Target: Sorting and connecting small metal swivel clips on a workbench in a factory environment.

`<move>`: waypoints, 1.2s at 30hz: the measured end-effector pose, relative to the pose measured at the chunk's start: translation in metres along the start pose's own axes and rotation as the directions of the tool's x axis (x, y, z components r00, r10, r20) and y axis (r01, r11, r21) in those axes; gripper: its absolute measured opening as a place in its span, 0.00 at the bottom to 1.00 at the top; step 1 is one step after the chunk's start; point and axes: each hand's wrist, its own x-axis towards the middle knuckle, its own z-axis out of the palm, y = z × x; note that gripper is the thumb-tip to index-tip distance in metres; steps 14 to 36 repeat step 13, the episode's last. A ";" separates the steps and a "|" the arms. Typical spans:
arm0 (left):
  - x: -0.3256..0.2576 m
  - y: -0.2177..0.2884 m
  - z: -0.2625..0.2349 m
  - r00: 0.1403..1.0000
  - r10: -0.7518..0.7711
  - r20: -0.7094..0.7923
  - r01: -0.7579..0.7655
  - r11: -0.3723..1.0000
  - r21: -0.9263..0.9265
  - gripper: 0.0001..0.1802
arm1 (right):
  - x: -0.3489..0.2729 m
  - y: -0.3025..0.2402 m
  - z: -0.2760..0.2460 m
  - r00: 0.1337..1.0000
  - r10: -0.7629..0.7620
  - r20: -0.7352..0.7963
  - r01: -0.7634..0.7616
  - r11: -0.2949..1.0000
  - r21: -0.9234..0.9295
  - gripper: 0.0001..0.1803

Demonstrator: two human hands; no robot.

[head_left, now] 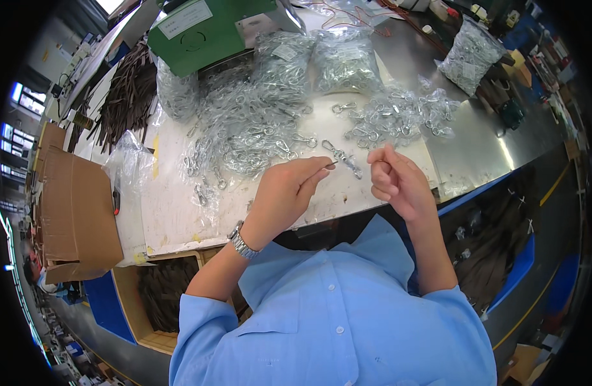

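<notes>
Over the front of the white worktop, my left hand (288, 188) is closed, its thumb and fingertips pressed together. A small dark bit shows at those fingertips, too small to name. My right hand (404, 185) is raised across from it with its fingers curled in; whether anything sits inside them is hidden. Between the two hands lies a silver snap hook (342, 158), close to the left fingertips but apart from them. Beyond it spreads a large heap of snap hooks (244, 122) in clear plastic, with a smaller heap (399, 116) to the right.
Behind the heaps stand a green machine (206, 35) and full plastic bags (347, 61). Dark strips (125, 96) lie at the far left. A cardboard box (77, 202) stands at the left edge, and a wooden bin (132, 302) of dark strips sits below the worktop.
</notes>
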 end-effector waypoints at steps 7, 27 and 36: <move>-0.004 0.004 0.001 0.989 -0.140 0.044 0.142 0.988 -0.061 0.12 | -0.001 0.031 0.043 0.991 -0.119 -0.064 0.038 0.697 -0.717 0.33; -0.009 0.008 -0.008 0.970 -0.207 0.126 0.217 0.974 -0.068 0.12 | 0.011 0.042 0.022 0.992 -0.080 0.099 0.115 0.232 -0.966 0.40; -0.009 0.008 -0.008 0.970 -0.207 0.126 0.217 0.974 -0.068 0.12 | 0.011 0.042 0.022 0.992 -0.080 0.099 0.115 0.232 -0.966 0.40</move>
